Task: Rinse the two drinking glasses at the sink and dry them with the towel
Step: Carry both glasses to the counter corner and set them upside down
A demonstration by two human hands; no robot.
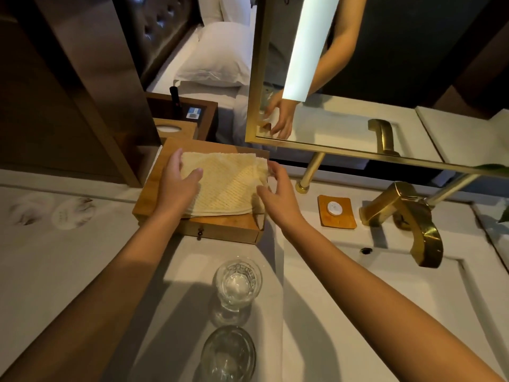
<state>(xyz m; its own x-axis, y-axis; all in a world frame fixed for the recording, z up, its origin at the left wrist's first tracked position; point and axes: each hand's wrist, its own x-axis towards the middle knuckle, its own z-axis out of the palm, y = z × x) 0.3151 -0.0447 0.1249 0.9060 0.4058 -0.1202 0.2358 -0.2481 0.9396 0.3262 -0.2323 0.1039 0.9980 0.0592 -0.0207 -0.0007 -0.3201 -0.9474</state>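
A: Nearest the camera?
B: Two clear drinking glasses upright on the white counter [82, 257], left of the white rectangular sink [385, 285]: plain glass [228, 354] closest, cut-pattern glass [238, 283] just behind it.
A: Hands?
B: Both beyond the glasses, on the folded cream waffle-weave towel [223, 188]. The towel lies on a wooden drawer box [220, 230] left of the sink. Left hand [179, 186] lies flat, fingers spread, on its left edge. Right hand [278, 194] is loosely curled, fingertips touching its right edge.
A: Farther?
B: Brass tap [402, 216] behind the sink.
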